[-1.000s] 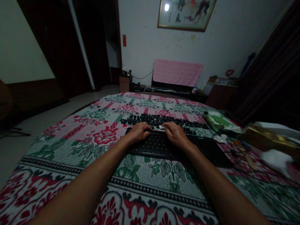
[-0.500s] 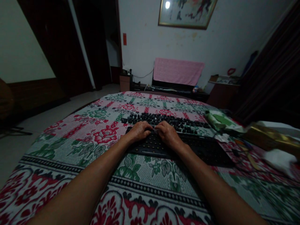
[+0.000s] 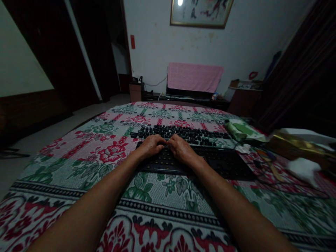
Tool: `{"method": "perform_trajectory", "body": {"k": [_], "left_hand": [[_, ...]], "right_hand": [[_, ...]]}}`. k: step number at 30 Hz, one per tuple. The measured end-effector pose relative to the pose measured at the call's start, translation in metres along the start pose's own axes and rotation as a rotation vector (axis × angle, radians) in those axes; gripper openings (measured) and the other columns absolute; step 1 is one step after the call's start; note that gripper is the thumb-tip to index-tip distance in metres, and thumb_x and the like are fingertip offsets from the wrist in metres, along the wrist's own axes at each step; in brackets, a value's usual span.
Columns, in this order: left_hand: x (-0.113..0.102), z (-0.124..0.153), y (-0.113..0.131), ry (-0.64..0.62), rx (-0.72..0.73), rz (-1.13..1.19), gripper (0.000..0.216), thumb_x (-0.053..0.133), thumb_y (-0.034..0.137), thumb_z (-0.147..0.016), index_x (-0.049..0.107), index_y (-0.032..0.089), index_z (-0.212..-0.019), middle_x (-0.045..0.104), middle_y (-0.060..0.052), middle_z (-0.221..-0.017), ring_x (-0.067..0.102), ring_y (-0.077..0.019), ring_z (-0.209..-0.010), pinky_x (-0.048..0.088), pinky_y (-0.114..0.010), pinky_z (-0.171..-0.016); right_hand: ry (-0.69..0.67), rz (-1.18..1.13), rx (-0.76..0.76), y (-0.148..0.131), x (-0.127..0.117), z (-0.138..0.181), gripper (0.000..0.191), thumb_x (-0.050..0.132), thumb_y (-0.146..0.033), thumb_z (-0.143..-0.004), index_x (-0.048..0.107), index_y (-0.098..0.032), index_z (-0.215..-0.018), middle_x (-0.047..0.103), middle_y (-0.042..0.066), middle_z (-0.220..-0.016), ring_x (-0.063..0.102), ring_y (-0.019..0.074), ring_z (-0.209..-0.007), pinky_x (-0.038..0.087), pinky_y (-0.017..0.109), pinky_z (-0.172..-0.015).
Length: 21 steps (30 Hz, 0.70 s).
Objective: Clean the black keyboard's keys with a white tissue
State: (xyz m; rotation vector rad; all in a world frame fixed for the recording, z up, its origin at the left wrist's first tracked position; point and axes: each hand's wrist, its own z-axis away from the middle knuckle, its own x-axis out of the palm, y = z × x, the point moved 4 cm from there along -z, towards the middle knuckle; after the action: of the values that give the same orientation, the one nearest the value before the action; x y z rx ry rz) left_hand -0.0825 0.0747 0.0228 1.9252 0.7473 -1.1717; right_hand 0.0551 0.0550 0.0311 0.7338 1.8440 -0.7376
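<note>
Midway across the flower-patterned desk, the black keyboard lies flat, its long side running crosswise in front of you. Pale dots show in rows along its bare left part, between and below your hands. Your left hand is over its upper left end, and your right hand is just beside, a little left of its middle. The fingers of both hands point inward and nearly meet above the far edge; your left thumb and forefinger stand a narrow gap apart, and your right fingers are bunched close. Whether you pinch anything small between them, I cannot tell: it is too dark and too small.

Just beyond the keyboard, many loose black keys are strewn in a long band, some close behind your fingertips. To your right, a green pack rests near the far corner of the keyboard, with a crumpled tissue in front of it. Farther right are a gold box, a white bundle and a dark cable.
</note>
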Motion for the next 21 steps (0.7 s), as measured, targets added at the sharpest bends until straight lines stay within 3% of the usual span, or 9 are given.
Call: {"method": "perform_trajectory", "body": {"k": [5, 11, 14, 21], "left_hand": [[-0.003, 0.001, 0.001, -0.011, -0.027, 0.027, 0.030, 0.052, 0.022, -0.076, 0.066, 0.024, -0.102, 0.066, -0.001, -0.099, 0.059, -0.0160, -0.093, 0.044, -0.026, -0.085], [-0.006, 0.002, 0.000, -0.030, -0.062, 0.058, 0.031, 0.053, 0.022, -0.075, 0.066, 0.023, -0.103, 0.066, -0.001, -0.101, 0.059, -0.0164, -0.095, 0.044, -0.025, -0.086], [-0.005, 0.001, 0.000, -0.030, -0.066, 0.036, 0.031, 0.053, 0.021, -0.075, 0.066, 0.023, -0.103, 0.066, -0.002, -0.101, 0.059, -0.0173, -0.095, 0.044, -0.027, -0.086], [-0.003, 0.002, -0.001, -0.001, -0.019, 0.072, 0.035, 0.053, 0.020, -0.075, 0.062, 0.021, -0.108, 0.066, -0.002, -0.106, 0.059, -0.0169, -0.099, 0.044, -0.026, -0.089]], "right_hand": [[-0.031, 0.055, 0.031, 0.006, -0.006, 0.004, 0.024, 0.039, -0.022, -0.091, 0.063, -0.017, -0.094, 0.051, 0.007, -0.089, 0.050, 0.0127, -0.074, 0.037, 0.022, -0.065], [0.026, 0.024, 0.059, 0.023, -0.009, 0.009, 0.021, 0.044, -0.016, -0.087, 0.063, -0.016, -0.095, 0.053, 0.007, -0.089, 0.052, 0.0142, -0.081, 0.039, 0.023, -0.072], [0.105, -0.041, 0.018, 0.017, -0.006, 0.006, 0.021, 0.044, -0.015, -0.087, 0.062, -0.015, -0.098, 0.054, 0.008, -0.092, 0.051, 0.0147, -0.087, 0.040, 0.024, -0.077], [0.068, -0.080, -0.064, 0.000, 0.006, 0.004, 0.025, 0.046, -0.017, -0.086, 0.059, -0.014, -0.107, 0.053, 0.008, -0.099, 0.050, 0.0148, -0.091, 0.041, 0.026, -0.083]]}}
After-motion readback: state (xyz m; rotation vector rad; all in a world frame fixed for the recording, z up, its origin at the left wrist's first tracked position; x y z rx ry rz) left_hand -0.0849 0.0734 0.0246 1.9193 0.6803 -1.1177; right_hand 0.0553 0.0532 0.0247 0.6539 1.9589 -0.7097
